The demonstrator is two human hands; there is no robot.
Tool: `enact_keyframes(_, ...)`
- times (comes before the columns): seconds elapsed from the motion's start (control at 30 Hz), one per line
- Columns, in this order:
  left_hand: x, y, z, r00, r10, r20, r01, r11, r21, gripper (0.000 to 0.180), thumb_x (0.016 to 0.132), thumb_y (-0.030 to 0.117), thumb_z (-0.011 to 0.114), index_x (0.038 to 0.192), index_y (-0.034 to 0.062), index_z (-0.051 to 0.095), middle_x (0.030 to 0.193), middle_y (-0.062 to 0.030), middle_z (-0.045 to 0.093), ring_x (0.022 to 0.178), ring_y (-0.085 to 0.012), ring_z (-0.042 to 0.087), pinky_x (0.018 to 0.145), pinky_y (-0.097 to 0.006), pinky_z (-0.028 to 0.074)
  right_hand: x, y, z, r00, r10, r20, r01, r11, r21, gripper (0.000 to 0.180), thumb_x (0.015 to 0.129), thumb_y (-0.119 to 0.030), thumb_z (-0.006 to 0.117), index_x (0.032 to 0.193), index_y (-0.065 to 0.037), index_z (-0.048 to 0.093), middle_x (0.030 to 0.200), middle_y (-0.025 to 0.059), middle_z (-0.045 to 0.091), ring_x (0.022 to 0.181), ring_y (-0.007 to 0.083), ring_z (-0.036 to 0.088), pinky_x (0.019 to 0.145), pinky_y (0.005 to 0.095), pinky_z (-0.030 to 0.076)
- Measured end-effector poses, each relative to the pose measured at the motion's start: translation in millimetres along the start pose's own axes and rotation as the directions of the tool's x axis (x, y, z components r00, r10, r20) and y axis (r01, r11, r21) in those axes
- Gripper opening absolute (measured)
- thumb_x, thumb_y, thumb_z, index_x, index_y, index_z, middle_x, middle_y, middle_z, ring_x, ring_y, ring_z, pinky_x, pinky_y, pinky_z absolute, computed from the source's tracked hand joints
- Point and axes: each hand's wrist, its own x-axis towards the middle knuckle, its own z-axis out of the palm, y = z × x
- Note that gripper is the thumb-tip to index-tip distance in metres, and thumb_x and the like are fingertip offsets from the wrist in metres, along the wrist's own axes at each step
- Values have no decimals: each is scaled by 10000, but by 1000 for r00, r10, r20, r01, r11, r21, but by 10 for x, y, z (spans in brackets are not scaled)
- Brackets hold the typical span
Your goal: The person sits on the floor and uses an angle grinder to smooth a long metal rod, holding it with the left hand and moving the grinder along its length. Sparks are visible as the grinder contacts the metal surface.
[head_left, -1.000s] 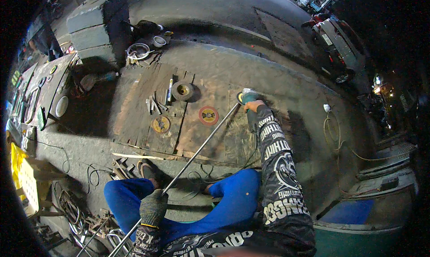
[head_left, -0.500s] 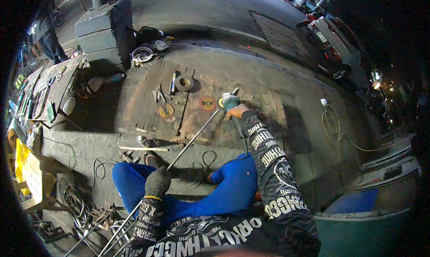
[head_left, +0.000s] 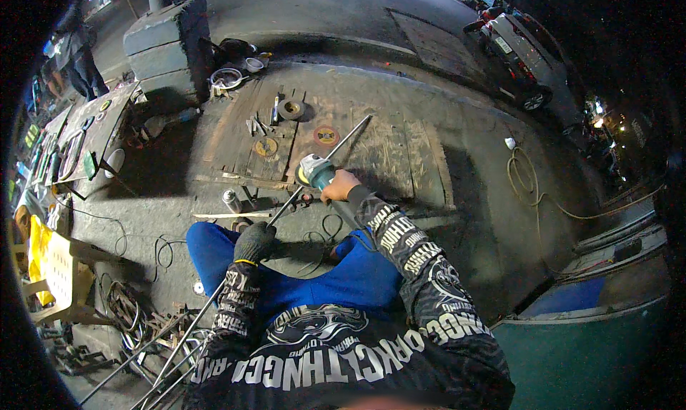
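Note:
My left hand (head_left: 255, 243), in a dark grey knit glove, is closed round a long thin metal rod (head_left: 349, 136). The rod slants from the wooden board (head_left: 411, 163) down past my left thigh to the lower left. My bare right hand (head_left: 341, 186) grips an angle grinder (head_left: 322, 174) with a teal body and silver head. Its yellowish disc lies close over the rod, a short way beyond my left hand; whether they touch, I cannot tell. On the board lie a red-rimmed disc (head_left: 326, 136), a yellow disc (head_left: 266, 147) and a dark ring-shaped roll (head_left: 291, 110).
A spray can (head_left: 231, 200) stands by my left knee, near a thin wood strip (head_left: 230, 215). Black cord (head_left: 325, 231) loops between my legs. More metal rods (head_left: 168, 363) lie lower left, beside a cream plastic chair (head_left: 61, 270). A concrete block (head_left: 164, 52) stands far left.
My right hand has drawn the grinder left and nearer to me, along the rod toward my left hand. The left hand keeps its hold. The rod's far end now shows beyond the grinder.

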Motion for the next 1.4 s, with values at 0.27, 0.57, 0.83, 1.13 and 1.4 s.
enact_keyframes(0.27,3,-33,-74,999,52,13,-52,998,-23,222,803,215,652,873,10,701,884,-220,684,859,-384,676,790,-506,522,-155,-141,-12,999,-46,25,46,999,-14,837,518,-399,894,1132,113,645,1160,287,675,1098,395,660,931,424,543)
enact_keyframes(0.57,-69,121,-288,902,-401,159,429,798,-424,287,925,314,570,947,52,686,952,-231,689,923,-431,674,791,-519,541,368,284,-350,993,101,-56,-100,995,15,842,501,-386,888,1131,121,653,1143,280,687,1065,370,683,910,418,550)
enact_keyframes(0.83,-21,262,-476,829,-521,204,556,731,-395,350,943,376,578,1024,46,660,887,-261,692,877,-466,664,742,-560,515,1493,1001,-784,995,101,17,-97,982,-164,582,604,-417,841,1037,-40,747,1105,229,719,1025,340,703,875,432,567)
enact_keyframes(1.13,84,317,-621,768,-589,253,641,703,-308,288,935,374,604,977,101,684,829,-220,698,818,-435,683,722,-531,539,2432,1660,-1393,983,-122,139,180,808,-560,268,857,-453,602,1007,-310,771,1118,64,741,995,322,707,839,485,544)
enact_keyframes(1.4,151,319,-658,770,-597,225,637,700,-323,251,920,346,623,956,107,692,797,-204,689,787,-415,688,694,-526,537,2776,1707,-1577,995,-85,58,102,872,-479,294,881,-448,564,1019,-302,780,1141,77,740,1047,323,696,935,440,517)
